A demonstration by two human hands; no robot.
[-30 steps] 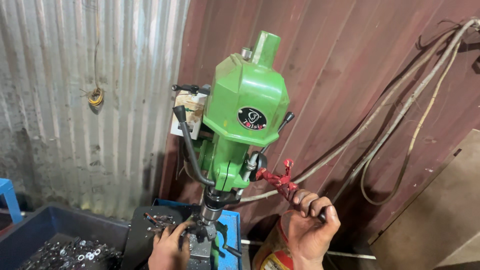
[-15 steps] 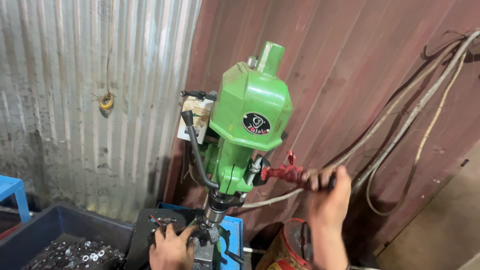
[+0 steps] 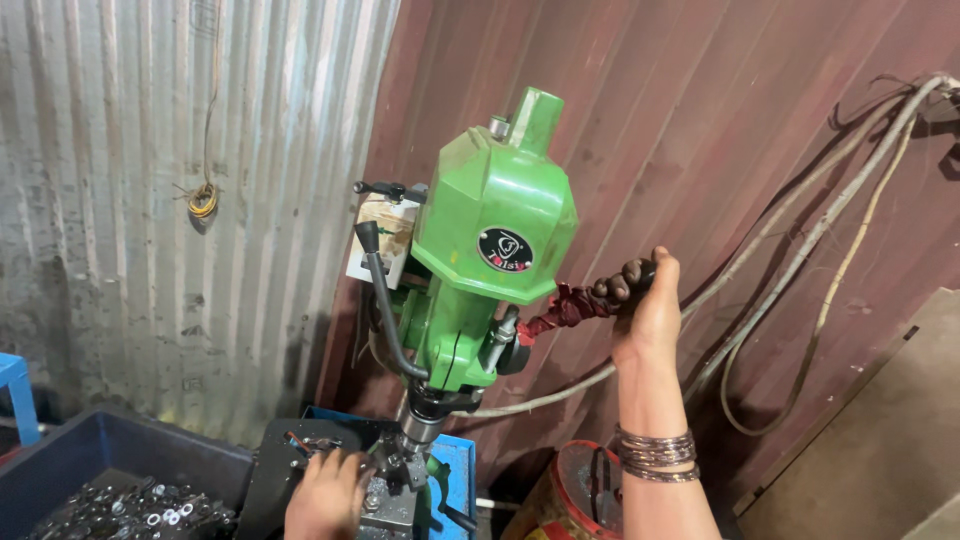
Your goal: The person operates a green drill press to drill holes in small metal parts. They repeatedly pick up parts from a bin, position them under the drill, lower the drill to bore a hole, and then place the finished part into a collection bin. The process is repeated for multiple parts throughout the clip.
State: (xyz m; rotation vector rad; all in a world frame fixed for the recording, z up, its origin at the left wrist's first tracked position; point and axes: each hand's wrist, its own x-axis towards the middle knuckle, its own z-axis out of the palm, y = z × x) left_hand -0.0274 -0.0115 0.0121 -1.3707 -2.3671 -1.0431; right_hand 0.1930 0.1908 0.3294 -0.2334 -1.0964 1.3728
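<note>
A green drill press (image 3: 495,240) stands against a dark red corrugated wall. My right hand (image 3: 642,305) is closed around the end of its feed lever (image 3: 565,307), whose shaft is wrapped in red cloth and points to the right of the machine head. Several bangles sit on that wrist. My left hand (image 3: 325,492) rests palm-down at the base of the machine, just left of the chuck (image 3: 418,432) and the small metal fixture under it. What lies beneath its fingers is hidden.
A dark blue bin (image 3: 120,480) of small metal rings sits at the lower left. A black tray (image 3: 290,460) lies beside my left hand. Grey cables (image 3: 800,250) hang along the wall on the right, above a red drum (image 3: 580,490).
My right hand has swung the lever upward, from below the machine head to level with it. The view has moved closer and shifted left. The left hand stays at the machine's base.
</note>
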